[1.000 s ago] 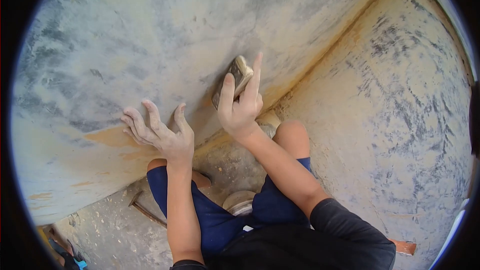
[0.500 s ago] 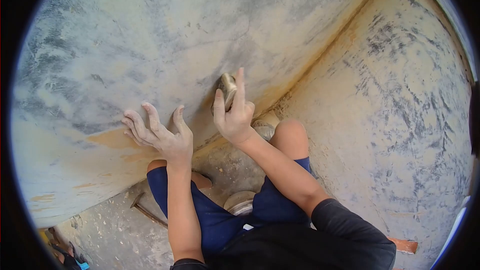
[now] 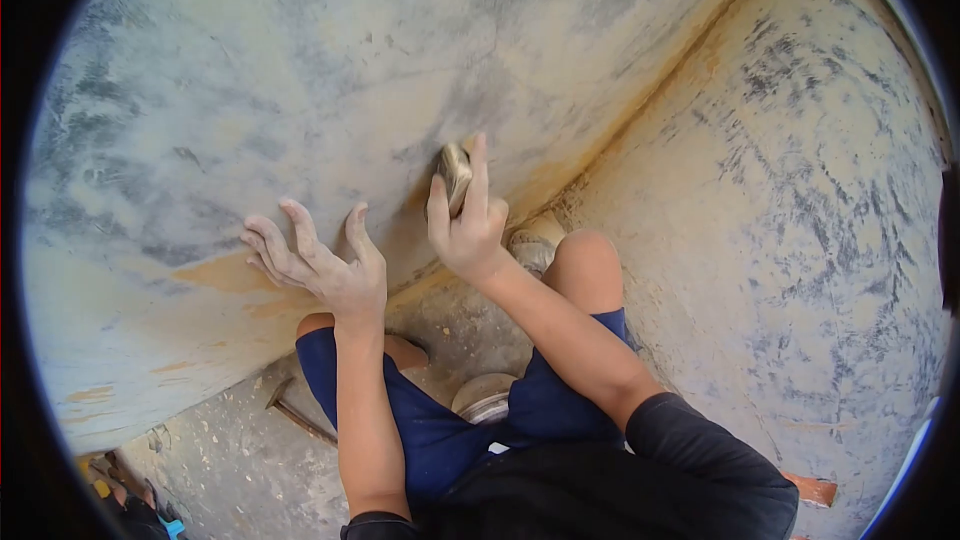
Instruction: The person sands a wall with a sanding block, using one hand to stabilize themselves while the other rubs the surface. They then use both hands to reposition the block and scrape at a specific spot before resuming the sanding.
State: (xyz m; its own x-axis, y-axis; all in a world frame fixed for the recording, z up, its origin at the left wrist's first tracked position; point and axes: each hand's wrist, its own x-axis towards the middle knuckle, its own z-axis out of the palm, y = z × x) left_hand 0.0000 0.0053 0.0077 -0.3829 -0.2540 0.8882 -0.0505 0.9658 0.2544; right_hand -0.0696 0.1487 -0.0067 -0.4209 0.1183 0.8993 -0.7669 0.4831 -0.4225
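My right hand [image 3: 470,225] is closed around a small grey-brown sanding block [image 3: 454,178] and presses it against the patchy grey and cream wall [image 3: 330,70]. Two of its fingers stretch along the sides of the block; the rest are curled out of sight. Dust whitens both hands. To the left, my left hand [image 3: 325,260] is open, its fingers spread and slightly bent, with the tips at the same wall and nothing held. Below it, an orange-tan patch shows on the wall surface.
A second patchy wall [image 3: 790,230] meets the first in a brownish corner at the right. On the grey floor [image 3: 240,460] lies a rusty metal bar [image 3: 300,415] with a wider end. Round containers [image 3: 484,398] stand between my legs and near my knee. Part of a person [image 3: 140,515] shows lower left.
The sanding block has tilted slightly in my right hand, still at about the same spot on the wall. My left hand stays nearly in place. The view has shifted a little.
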